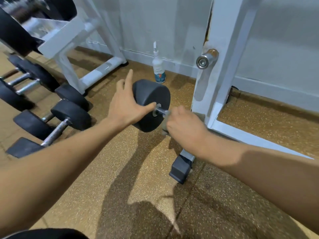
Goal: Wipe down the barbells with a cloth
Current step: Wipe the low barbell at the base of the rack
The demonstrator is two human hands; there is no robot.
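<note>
left hand (126, 105) spread wide, fingers (128, 78) splayed, palm against the side of the black dumbbell (151, 104), thumb near the hub. dumbbell is tipped up off the brown floor (138, 169), handle pointing toward the right hand (184, 128). right hand closed on a grey cloth (165, 125) wrapped round the handle, just beside the weight head. white spray bottle (158, 66) stands upright by the wall behind. more dumbbells (57, 125) lie on the floor at left. white rack leg (205, 87) just right of the hands.
</note>
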